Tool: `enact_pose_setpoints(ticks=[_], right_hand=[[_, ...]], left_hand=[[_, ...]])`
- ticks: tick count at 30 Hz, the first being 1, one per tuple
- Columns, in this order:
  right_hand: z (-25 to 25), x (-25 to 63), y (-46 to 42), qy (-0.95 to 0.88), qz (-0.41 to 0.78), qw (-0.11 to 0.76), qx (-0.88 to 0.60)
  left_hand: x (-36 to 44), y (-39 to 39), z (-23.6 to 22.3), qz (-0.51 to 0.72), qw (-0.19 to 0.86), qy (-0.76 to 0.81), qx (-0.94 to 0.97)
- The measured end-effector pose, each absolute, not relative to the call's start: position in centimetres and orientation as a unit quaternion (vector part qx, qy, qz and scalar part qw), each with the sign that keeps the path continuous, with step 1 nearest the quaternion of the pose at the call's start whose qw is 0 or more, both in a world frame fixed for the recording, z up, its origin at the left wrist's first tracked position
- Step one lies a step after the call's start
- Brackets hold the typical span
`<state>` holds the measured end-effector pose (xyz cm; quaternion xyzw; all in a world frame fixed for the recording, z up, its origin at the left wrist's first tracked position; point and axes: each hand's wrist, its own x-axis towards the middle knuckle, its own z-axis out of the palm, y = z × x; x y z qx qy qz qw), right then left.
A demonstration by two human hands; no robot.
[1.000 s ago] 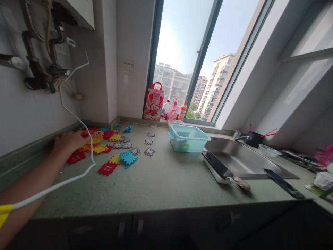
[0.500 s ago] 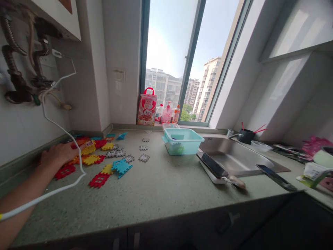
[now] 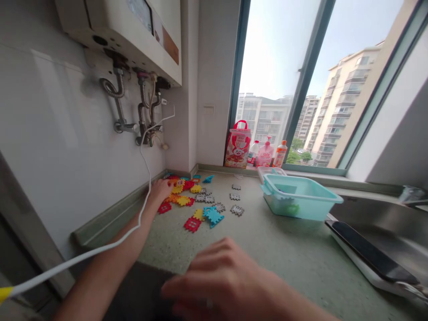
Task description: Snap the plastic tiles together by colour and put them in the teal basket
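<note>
My left hand reaches far along the wall and lies flat, fingers stretched, on a heap of red, yellow, blue and grey toy tiles on the green counter. A red tile and a blue tile lie at the heap's near edge, and grey tiles are scattered toward the middle. My right hand hovers close to the camera above the counter's front edge. It is blurred, its fingers point left, and a reddish patch shows under them. Whether it holds anything I cannot tell.
A teal plastic bin stands right of the tiles. A dark phone lies on a white board beside the steel sink. A red bag and bottles sit on the sill. A white cable hangs from the water heater.
The view has swung left and pulled back, bringing the water heater in. My right hand has come into view at the bottom. My left hand stays on the tile heap.
</note>
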<state>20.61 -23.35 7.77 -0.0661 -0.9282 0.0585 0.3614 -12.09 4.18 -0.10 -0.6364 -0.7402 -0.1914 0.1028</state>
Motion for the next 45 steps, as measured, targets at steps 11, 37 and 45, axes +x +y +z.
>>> enact_pose_setpoints(ticks=[11,37,45], right_hand=[[-1.9,35.8,-5.1,-0.865,-0.028,0.299,-0.401],[-2.0,35.8,-5.6,-0.874,0.078,0.270,-0.396],[-1.7,35.9,-5.7,-0.875,0.073,0.269,-0.395]], left_hand=[[-10.4,3.9,1.0,-0.206,0.203,-0.677,-0.677],[-8.7,3.6,0.5,-0.188,0.103,-0.650,-0.729],[-8.5,3.4,0.4,-0.172,0.116,-0.660,-0.722]])
